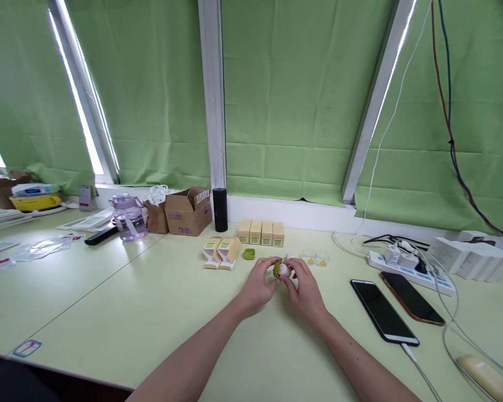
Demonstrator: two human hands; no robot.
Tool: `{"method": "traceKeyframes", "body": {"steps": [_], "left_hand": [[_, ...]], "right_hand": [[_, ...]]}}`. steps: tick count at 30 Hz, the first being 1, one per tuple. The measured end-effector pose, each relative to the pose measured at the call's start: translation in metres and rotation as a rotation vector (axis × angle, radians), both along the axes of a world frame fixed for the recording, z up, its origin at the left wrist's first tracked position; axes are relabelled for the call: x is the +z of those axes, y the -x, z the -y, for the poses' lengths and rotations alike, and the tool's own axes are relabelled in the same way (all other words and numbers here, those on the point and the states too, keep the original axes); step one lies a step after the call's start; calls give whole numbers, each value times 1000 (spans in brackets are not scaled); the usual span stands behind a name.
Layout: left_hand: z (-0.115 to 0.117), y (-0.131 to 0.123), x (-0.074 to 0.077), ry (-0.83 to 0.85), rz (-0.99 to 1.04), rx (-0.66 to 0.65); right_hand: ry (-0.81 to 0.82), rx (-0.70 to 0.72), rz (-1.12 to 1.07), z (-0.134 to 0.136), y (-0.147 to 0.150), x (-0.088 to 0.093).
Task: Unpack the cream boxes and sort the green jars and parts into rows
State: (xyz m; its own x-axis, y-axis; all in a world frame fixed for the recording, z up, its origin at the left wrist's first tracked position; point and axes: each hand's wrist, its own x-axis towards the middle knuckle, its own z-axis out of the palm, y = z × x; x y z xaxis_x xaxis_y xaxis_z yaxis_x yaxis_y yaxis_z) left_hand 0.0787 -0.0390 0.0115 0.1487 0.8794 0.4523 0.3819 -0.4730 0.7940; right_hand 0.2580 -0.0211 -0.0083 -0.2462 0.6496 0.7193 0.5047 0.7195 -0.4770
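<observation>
Between both hands, just above the table, is a small rounded object with an olive-green shell (276, 270) on its left and a pale whitish piece (285, 270) on its right. My left hand (257, 285) pinches the green side with thumb and fingers. On the pale side, the fingertips of my right hand (305, 289) are closed. The two parts touch or overlap; their exact kind I cannot make out. A small square olive-green box (249, 254) rests beyond my left hand. Clear plastic cups (316, 258) with yellow bits lie beyond my right hand.
Small upright cartons (261, 233) stand at the back, with opened cartons (222, 252) nearer. A black cylinder (220, 209), a cardboard box (188, 211) and a purple jug (128, 218) are left. Two phones (384, 312) and a power strip (411, 272) with cables lie right.
</observation>
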Motion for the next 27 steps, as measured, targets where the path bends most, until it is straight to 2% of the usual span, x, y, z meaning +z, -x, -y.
{"method": "traceKeyframes", "body": {"steps": [3, 7, 13, 16, 22, 27], "left_hand": [[0, -1, 4, 43, 63, -2], [0, -3, 7, 71, 98, 29], [-5, -5, 0, 43, 135, 34], [-7, -4, -2, 51, 142, 57], [-8, -3, -2, 55, 177, 43], [-16, -1, -6, 59, 351, 65]], "right_hand": [[65, 76, -123, -1, 2, 2], [165, 104, -249, 0, 5, 5], [336, 120, -401, 2, 10, 5], [443, 138, -560, -2, 9, 6], [720, 327, -962, -12, 4, 6], [829, 372, -1065, -14, 2, 4]]}}
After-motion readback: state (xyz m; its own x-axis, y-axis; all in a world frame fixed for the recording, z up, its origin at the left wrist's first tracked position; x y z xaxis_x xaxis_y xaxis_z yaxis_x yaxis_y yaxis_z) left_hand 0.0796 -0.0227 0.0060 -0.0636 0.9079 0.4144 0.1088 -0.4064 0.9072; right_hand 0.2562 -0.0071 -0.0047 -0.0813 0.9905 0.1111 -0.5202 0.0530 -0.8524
